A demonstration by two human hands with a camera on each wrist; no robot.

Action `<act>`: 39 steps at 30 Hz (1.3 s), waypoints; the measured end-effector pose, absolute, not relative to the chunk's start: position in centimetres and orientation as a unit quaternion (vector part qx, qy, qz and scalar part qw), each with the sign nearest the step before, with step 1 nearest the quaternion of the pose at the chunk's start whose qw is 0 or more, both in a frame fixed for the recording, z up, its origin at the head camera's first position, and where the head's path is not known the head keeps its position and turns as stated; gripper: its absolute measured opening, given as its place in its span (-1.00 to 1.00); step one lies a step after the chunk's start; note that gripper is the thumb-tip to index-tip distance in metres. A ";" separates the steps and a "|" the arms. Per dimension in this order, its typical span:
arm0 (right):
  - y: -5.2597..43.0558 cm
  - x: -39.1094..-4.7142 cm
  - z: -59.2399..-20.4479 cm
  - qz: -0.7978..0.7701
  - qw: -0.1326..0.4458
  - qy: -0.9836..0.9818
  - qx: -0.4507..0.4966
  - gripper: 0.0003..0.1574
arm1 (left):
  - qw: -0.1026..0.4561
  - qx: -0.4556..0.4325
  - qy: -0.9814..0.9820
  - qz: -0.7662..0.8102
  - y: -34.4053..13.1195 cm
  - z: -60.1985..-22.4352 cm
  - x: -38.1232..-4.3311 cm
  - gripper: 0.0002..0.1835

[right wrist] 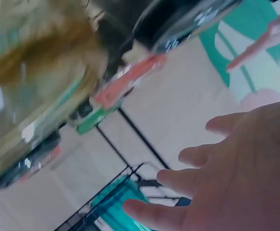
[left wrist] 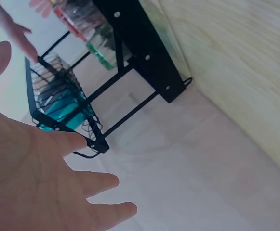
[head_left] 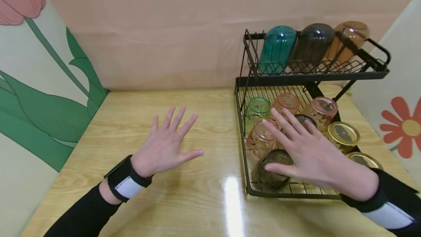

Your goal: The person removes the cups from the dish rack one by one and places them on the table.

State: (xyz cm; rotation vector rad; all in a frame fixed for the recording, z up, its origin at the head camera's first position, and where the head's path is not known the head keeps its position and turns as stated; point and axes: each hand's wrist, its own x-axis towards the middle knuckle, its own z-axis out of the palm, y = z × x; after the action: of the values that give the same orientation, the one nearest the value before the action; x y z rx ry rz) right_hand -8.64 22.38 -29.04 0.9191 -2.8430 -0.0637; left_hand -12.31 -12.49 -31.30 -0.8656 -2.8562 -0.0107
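Note:
My left hand (head_left: 164, 142) hovers over the bare wood left of a black two-tier wire rack (head_left: 322, 79), its fingers spread and holding nothing. With fingers also spread, my right hand (head_left: 309, 153) hangs over the rack's lower tier and covers part of the glasses there. Close to its thumb stands a dark glass (head_left: 273, 175); a pink-rimmed glass (head_left: 260, 143) sits just behind that. Further back are a green-rimmed glass (head_left: 258, 109) and more pink-rimmed ones. Yellow-rimmed glasses (head_left: 343, 134) line the right side. In the right wrist view, blurred glass fills the upper left.
On the upper tier a teal glass (head_left: 277, 50), a dark grey glass (head_left: 310, 48) and an amber glass (head_left: 352, 34) stand upside down. The wooden table (head_left: 197, 193) meets a pinkish backdrop (head_left: 164, 46) behind. Flower-printed panels (head_left: 39, 94) close off both sides.

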 end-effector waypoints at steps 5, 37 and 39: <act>21.8 -7.5 -30.2 -0.008 0.104 -0.925 0.365 0.16 | 0.076 -0.282 -0.956 -0.008 -12.8 -31.4 -12.3 -0.08; 21.7 -8.3 -34.4 0.015 0.151 -0.894 0.421 -0.42 | 0.086 -0.326 -0.939 -0.067 -13.7 -32.7 -11.8 -0.13; 21.7 -8.3 -34.4 0.013 0.154 -0.891 0.426 -0.42 | 0.090 -0.327 -0.938 -0.071 -13.8 -32.8 -11.8 -0.13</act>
State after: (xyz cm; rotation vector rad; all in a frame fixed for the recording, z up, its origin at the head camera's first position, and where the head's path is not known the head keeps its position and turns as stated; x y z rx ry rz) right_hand -8.28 21.69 -34.41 1.2210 -2.5547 0.0380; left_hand -11.80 -13.77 -32.84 -0.9728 -2.7892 -0.2099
